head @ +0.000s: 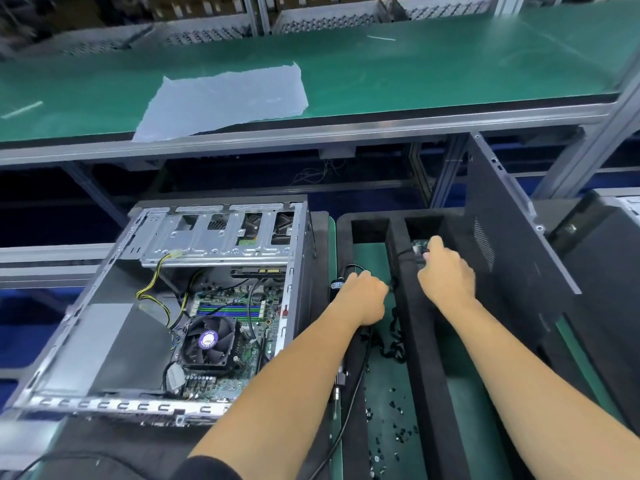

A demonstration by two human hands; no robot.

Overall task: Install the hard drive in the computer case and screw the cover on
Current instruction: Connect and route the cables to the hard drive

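Note:
The open computer case lies on its side at the left, showing the motherboard, the CPU fan and the empty metal drive cage. My right hand reaches into a slot of the black foam tray, with its fingers closed on the hard drive; only the drive's green board end shows. My left hand is curled over the tray's left compartment, beside a black cable. What it holds is hidden. The dark side cover stands upright against the tray's right side.
An electric screwdriver with its cord lies under my left forearm. Several small black screws are scattered on the green mat inside the tray. A plastic sheet lies on the raised green bench behind. Another case stands at the far right.

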